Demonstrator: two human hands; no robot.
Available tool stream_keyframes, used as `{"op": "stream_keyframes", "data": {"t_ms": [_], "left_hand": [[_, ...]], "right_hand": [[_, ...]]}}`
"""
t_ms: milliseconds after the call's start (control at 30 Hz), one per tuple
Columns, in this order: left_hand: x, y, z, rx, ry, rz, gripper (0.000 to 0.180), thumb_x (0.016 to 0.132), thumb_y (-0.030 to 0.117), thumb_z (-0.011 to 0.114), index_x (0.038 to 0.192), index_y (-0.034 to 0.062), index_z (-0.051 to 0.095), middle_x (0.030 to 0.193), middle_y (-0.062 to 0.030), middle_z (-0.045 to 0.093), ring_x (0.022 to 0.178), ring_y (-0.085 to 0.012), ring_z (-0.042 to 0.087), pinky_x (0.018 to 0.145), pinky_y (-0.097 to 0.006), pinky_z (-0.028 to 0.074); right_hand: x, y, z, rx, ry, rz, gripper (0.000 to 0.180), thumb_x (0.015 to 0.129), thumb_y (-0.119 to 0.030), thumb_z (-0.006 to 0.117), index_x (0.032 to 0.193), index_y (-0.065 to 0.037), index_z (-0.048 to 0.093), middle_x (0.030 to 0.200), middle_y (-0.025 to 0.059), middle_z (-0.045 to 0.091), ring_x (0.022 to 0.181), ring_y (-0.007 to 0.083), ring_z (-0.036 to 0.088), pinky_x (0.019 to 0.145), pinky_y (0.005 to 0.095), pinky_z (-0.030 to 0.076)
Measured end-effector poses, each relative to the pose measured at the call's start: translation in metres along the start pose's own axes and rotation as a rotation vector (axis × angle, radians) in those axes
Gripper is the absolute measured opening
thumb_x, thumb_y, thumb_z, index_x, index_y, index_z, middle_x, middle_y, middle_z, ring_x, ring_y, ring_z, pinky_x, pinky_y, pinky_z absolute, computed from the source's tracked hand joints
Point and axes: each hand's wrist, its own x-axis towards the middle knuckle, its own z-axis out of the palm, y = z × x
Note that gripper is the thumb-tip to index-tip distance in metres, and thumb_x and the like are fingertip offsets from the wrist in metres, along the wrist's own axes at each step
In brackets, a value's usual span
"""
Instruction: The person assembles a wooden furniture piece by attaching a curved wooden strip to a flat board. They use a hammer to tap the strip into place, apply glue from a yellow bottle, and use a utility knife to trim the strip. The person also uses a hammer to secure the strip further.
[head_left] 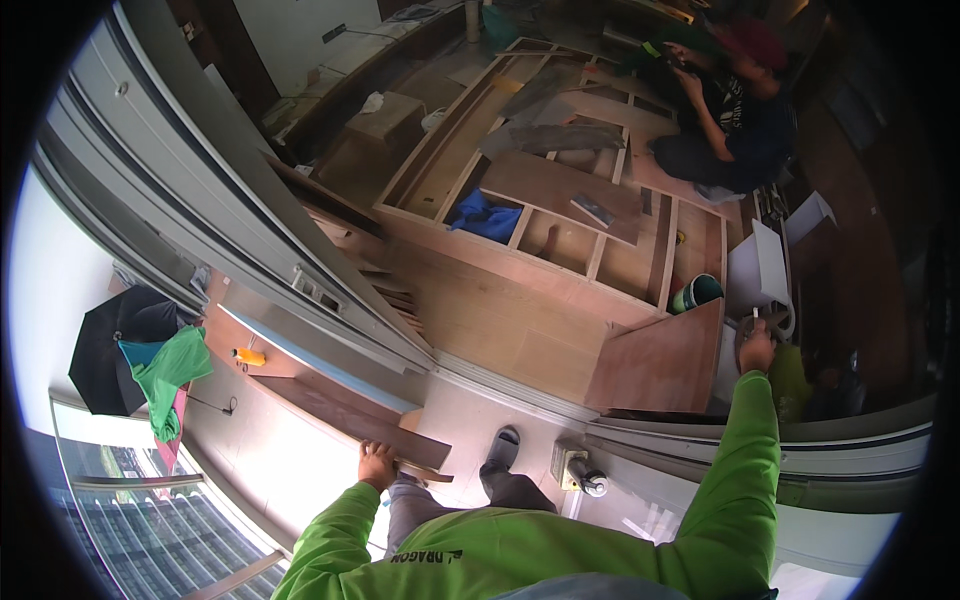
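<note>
My left hand (377, 466) is closed on the near end of a long brown wooden board (350, 418), low in front of my legs. The board slants away to the left, beside a blue-edged panel (315, 358). My right arm reaches far out to the right. At its end my right hand (757, 352) is closed beside dark glass, which mirrors part of my green sleeve. A small white piece (756, 314) shows above its fingers; its kind cannot be made out. Left of that hand, a reddish plywood panel (660, 362) leans against a wooden frame.
A low wooden floor frame (560, 262) with compartments fills the room ahead. On it sits a co-worker (740, 110) in dark clothes. Sliding-door tracks (520, 387) cross the floor before me. A metal device (580, 470) stands near my foot; an umbrella (115, 345) and orange bottle (250, 356) lie left.
</note>
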Motion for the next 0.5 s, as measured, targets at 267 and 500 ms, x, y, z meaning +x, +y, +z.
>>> {"op": "stream_keyframes", "data": {"t_ms": [267,500], "left_hand": [[0.013,-0.001,-0.005,-0.069,-0.034,0.075,0.059,0.081,0.033,0.07,0.135,0.0095,0.058,0.146,-0.0147,0.048,0.147,-0.032,0.028,0.123,-0.058,0.011],[0.007,-0.016,-0.003,-0.132,-0.059,0.109,0.075,0.079,0.046,0.074,0.141,0.0104,0.051,0.155,-0.0114,0.039,0.15,-0.0288,0.023,0.124,-0.055,0.009]], "right_hand": [[0.086,-0.035,-0.134,1.248,0.187,-0.241,0.032,0.105,-0.022,0.051,0.129,-0.001,0.048,0.111,0.0101,0.058,0.095,0.0196,0.063,0.084,0.0357,0.056],[-0.152,-0.194,-0.188,1.676,-0.722,-0.203,0.041,0.107,-0.02,0.045,0.145,-0.006,0.043,0.091,0.0033,0.051,0.075,0.0129,0.047,0.066,0.0287,0.041]]}}
